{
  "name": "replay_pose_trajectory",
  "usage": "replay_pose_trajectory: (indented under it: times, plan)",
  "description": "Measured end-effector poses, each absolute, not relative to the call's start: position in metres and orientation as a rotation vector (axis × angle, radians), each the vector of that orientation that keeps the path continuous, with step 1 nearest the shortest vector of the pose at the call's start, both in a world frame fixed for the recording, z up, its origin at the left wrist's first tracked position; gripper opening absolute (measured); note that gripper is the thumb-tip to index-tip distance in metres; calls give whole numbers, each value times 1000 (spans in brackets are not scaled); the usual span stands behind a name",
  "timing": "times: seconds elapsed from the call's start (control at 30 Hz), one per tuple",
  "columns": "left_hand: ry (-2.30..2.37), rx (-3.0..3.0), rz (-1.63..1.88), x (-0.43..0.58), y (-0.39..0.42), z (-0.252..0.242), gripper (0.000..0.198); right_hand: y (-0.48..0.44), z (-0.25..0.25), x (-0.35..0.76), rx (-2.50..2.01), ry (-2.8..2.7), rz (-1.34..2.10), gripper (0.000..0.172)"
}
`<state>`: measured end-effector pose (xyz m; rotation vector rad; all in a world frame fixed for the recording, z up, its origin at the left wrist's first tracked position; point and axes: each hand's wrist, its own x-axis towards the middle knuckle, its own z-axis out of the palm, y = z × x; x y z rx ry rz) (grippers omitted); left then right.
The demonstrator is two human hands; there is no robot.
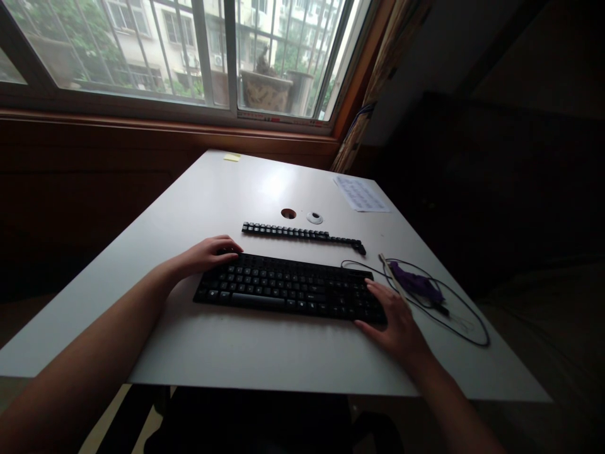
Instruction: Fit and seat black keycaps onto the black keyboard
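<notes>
- The keyboard (pixel 269 300) lies flat on the white desk (pixel 265 353), right before me; its far rows seem to miss their caps.
- My left hand (pixel 212 253) is at its far left corner, fingers gathered narrow; whether they grip, I cannot tell.
- My right hand (pixel 392 318) spans the right end, thumb and fingers wide apart; whether they pinch, I also cannot tell.
- If both hands push unevenly, the keyboard may turn and strike the loose keycaps (pixel 286 231) lined up just beyond it, and their order would be lost.
- A harder push could send a cap toward the round hole (pixel 288 214) (it is a small thing, but troublesome to recover).
- On the right, the looped cable (pixel 483 325) lies around the purple cloth (pixel 416 282); a pull on the keyboard might drag both.
</notes>
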<state>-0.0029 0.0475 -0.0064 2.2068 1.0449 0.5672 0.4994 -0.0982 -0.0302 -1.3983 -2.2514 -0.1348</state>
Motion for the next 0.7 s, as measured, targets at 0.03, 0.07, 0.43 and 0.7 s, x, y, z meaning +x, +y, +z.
replay_pose_trajectory:
  times: [0.03, 0.07, 0.43, 0.7]
  plan:
    - [1047, 2206, 564, -3, 47, -6, 41, -98, -30, 499, -1392, -2250, -133, 78]
    - [1049, 2205, 561, -3, 47, -6, 41, -98, -30, 499, -1388, -2247, -131, 78]
    - [1048, 2200, 561, -3, 47, -5, 37, -100, -26, 495, -1405, -2254, -148, 78]
    - [1049, 2204, 562, -3, 47, -5, 40, -100, -26, 496, -1401, -2254, -148, 76]
